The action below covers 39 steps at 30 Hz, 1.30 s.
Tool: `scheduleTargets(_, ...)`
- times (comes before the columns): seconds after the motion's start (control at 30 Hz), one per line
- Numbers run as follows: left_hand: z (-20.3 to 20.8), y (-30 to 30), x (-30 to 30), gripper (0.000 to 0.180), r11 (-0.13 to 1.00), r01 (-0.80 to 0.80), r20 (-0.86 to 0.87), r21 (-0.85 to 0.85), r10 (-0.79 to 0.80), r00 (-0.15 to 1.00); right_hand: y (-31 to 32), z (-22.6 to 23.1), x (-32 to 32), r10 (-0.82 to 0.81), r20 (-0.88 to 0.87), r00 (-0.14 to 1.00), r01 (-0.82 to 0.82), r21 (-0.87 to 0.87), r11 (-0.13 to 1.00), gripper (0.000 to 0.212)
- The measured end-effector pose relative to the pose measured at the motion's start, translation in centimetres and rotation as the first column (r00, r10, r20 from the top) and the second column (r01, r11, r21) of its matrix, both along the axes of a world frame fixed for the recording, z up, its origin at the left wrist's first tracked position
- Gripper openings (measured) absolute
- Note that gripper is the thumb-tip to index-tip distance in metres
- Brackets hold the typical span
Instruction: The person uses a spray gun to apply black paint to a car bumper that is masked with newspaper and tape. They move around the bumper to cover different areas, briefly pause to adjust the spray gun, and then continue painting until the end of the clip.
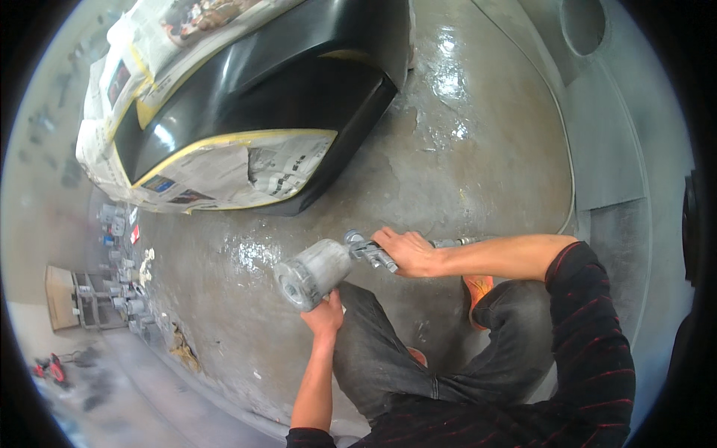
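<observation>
A spray gun (370,252) with a large, paint-smeared grey cup (320,267) is held tilted in front of my knees. My right hand (407,250) is closed around the gun's handle, and a metal hose fitting (452,242) sticks out beyond that hand. From below, my left hand (323,316) grips the cup near its lidded end; some of its fingers are hidden behind the cup. Farther off at the upper left, apart from the gun, sits a glossy black car body panel (299,97), partly masked with newspaper (246,172) and yellow tape (231,137).
A thin hose (569,160) curves along the right side of the wet-looking grey floor (463,149). Several cans and cups (116,239) line the left wall, near a cardboard box (61,297). A red object (52,367) lies at the lower left.
</observation>
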State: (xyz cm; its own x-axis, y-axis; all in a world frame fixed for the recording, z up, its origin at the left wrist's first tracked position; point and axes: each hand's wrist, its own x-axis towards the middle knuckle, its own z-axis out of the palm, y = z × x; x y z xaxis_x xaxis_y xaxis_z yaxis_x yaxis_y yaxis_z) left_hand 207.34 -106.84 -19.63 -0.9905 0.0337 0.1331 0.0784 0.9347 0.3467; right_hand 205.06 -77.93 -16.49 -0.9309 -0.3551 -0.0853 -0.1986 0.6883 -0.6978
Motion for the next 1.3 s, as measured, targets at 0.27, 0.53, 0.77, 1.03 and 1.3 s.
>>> scheduleTargets(0.27,0.8,0.7,-0.7,0.024,0.987,-0.068,0.129,0.147,0.049,0.99,4.1,1.9,-2.9,-0.378,-0.192,0.906,0.382,-0.015,0.924,0.055)
scheduleTargets(0.53,0.3,2.0,-0.8,0.024,0.986,0.024,0.077,0.164,-0.037,0.996,4.3,2.1,-1.0,-0.227,-0.086,0.97,0.229,0.003,0.974,0.054)
scheduleTargets(0.77,0.6,2.0,-0.8,0.024,0.988,0.025,0.1,0.151,-0.04,0.994,9.2,4.2,-3.2,-0.53,-0.361,0.767,0.546,-0.067,0.835,0.047)
scheduleTargets(1.03,0.3,2.8,-0.7,0.022,0.991,0.032,0.093,0.128,-0.044,0.995,7.5,8.5,-3.7,-0.443,-0.584,0.68,0.428,-0.174,0.887,0.054)
scheduleTargets(1.3,1.0,2.1,0.3,0.018,0.981,0.035,0.049,0.193,-0.045,0.998,8.6,-0.4,-5.6,-0.637,-0.3,0.71,0.66,-0.032,0.751,0.041)
